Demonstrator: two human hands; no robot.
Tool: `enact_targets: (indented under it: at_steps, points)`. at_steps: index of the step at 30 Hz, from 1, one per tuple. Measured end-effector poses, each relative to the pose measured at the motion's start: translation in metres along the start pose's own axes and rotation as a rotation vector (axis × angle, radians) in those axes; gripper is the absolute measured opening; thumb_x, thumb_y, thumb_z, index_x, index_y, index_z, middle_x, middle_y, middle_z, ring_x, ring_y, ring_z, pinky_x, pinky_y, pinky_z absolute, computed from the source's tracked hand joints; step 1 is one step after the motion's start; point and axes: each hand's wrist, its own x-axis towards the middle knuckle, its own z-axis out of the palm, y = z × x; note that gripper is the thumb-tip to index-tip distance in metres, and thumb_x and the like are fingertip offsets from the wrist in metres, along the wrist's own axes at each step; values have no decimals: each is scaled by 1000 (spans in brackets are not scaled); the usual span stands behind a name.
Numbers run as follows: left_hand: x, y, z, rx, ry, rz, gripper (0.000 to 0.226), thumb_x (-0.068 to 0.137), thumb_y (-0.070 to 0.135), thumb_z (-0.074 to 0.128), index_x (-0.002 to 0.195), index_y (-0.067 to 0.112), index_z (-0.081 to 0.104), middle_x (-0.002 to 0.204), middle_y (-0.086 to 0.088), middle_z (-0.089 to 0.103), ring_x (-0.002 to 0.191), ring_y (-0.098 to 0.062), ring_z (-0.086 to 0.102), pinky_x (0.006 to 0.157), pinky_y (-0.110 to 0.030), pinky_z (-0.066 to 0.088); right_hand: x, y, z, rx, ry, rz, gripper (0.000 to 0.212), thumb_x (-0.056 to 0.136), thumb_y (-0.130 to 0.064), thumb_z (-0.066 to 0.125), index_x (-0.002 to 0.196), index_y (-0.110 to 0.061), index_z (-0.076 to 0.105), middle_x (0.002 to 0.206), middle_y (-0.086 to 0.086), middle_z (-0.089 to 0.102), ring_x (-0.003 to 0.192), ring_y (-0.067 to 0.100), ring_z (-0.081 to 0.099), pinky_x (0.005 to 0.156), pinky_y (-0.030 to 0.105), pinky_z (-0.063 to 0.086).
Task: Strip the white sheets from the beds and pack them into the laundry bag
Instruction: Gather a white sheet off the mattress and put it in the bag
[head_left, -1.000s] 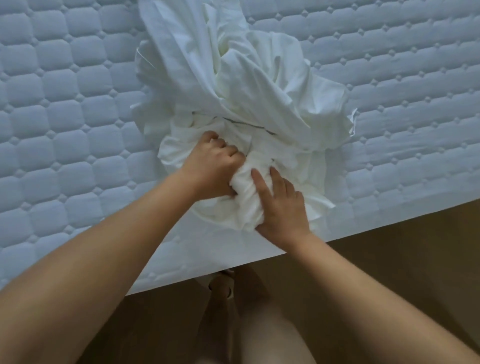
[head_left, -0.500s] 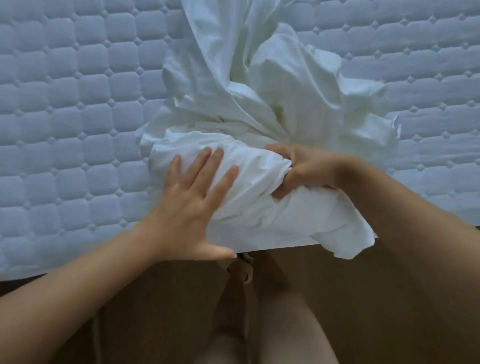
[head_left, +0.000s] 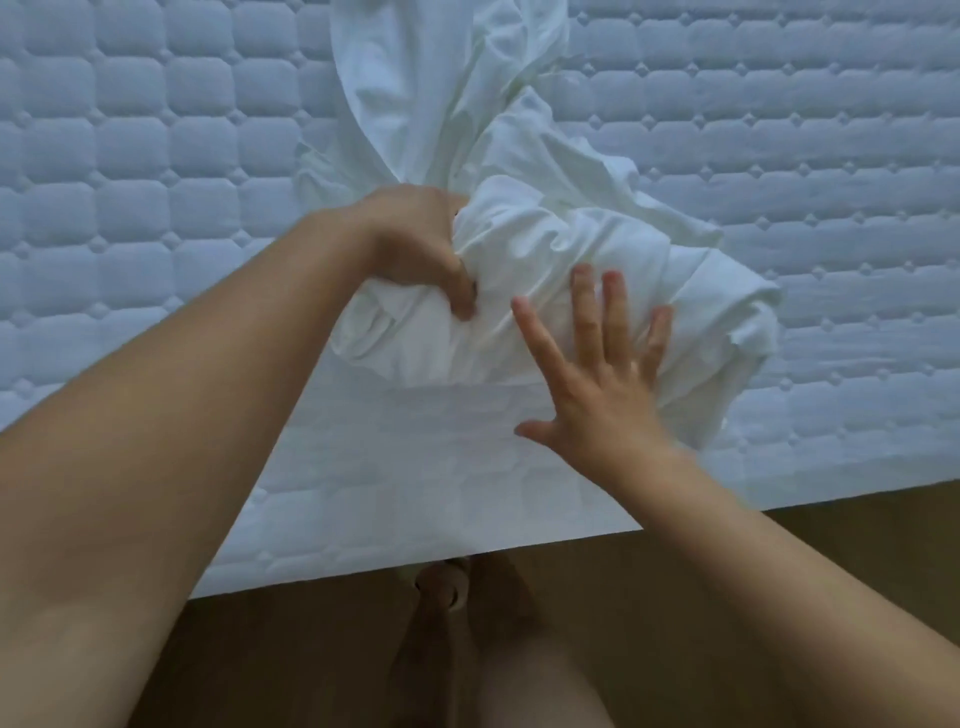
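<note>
White cloth fills the middle of the head view: the sheet (head_left: 545, 249) is bunched into a crumpled bundle on the quilted mattress (head_left: 156, 208), close to the near edge of the bed. From the bundle, a twisted length of the same sheet is drawn away across the mattress toward the top of the picture, where it is cut off by the frame. A loose flap is spread to the right of the bundle and lies on the quilting.

The left hand (head_left: 415, 244) is set on the left side of the bundle. Its grip is clamped on the sheet: the fingers are curled down into the folds, and the thumb is dug into the cloth on the near side. The left forearm is stretched in from the lower left corner.

The right hand (head_left: 602, 384) is laid flat against the near right side of the bundle. Its grip is apart: the fingers (head_left: 584, 306) are straight and spread over the cloth, nothing is pinched, and the thumb is held out to the left above bare mattress. The heel of the hand is placed at the bundle's lower edge; whether it is pressed on cloth or on quilting cannot be told.

Below the edge of the bed a brown floor (head_left: 779, 545) is shown, and the person's legs (head_left: 519, 649) are seen there in dim light, close against the side of the mattress.
</note>
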Motion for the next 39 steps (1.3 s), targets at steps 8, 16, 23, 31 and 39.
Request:
enact_targets:
  at_steps: [8,16,23,31,39]
  points:
    - [-13,-11,34,511,710,164,99,64,67,54,141,6,35,143,-25,38,133,-44,34,102,-64,27,150,47,-31,133,-331,32,129,52,-56,84,150,-42,0,160,-5,8,146,23,4,106,70,7]
    - [41,-30,8,352,274,-58,132,48,74,75,152,33,4,160,-8,0,146,-34,-1,113,-55,13,210,61,-30,263,-355,68,132,49,-62,82,149,-43,-2,160,0,-9,146,24,-14,111,65,-3]
    - [96,-53,-66,34,2,-76,128,33,66,86,144,44,27,149,15,35,136,-15,35,110,-36,32,165,52,4,78,-181,-107,141,42,-68,81,141,-45,-17,155,7,-17,142,31,-17,103,71,-4]
    - [163,-67,-94,-124,113,-163,113,37,70,82,138,43,39,137,7,50,123,-21,49,102,-37,41,279,80,6,132,-421,3,126,54,-53,85,148,-42,2,158,-5,7,145,22,9,112,55,22]
    - [112,-26,-46,483,126,-136,135,51,88,54,147,33,-22,154,-15,-26,143,-41,-17,111,-64,4,315,91,4,161,-501,-11,129,47,-57,85,149,-39,7,156,-11,17,146,16,11,112,64,2]
